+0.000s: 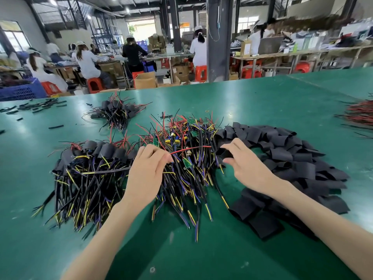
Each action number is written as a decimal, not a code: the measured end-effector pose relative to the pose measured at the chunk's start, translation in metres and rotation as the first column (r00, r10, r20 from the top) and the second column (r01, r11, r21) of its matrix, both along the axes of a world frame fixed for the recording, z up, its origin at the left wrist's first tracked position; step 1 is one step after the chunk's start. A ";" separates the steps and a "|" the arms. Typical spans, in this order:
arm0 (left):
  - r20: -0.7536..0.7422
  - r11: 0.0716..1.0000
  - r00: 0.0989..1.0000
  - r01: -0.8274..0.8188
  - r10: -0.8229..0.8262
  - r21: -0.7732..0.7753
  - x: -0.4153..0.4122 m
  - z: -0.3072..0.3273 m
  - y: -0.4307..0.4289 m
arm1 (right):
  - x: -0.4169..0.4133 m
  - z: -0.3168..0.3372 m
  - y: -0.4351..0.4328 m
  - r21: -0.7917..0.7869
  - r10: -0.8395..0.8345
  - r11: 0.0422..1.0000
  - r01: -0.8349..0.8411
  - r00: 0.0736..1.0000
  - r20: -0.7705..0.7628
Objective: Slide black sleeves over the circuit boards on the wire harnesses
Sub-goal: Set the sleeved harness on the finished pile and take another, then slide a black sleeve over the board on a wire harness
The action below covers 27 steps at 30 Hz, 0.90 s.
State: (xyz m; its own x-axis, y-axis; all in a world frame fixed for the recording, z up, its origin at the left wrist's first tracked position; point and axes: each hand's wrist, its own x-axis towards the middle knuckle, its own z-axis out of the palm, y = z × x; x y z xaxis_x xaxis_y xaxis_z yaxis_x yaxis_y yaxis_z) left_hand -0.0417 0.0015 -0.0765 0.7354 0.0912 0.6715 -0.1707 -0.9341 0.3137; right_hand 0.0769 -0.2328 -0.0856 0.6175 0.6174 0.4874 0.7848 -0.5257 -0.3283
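— What do we hold?
— Our left hand (148,168) pinches a red wire (191,149) in the middle pile of wire harnesses (187,178); our right hand (245,164) pinches one black sleeve (223,153), beside the sleeve heap (286,156) on the green table (262,102).

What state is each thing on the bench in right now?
Left hand: pinches red wire.
Right hand: pinches one sleeve, not on a board.
Middle pile: harness boards bare, no sleeves.
Left pile: harnesses, sleeves on.
Far pile: harnesses, sleeves on.
Right pile: loose sleeves, empty.
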 end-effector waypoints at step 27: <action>-0.041 0.999 0.999 0.026 -0.027 -0.037 -0.005 0.001 -0.006 | -0.006 0.005 0.002 0.070 0.174 0.983 -0.173 0.985 -0.008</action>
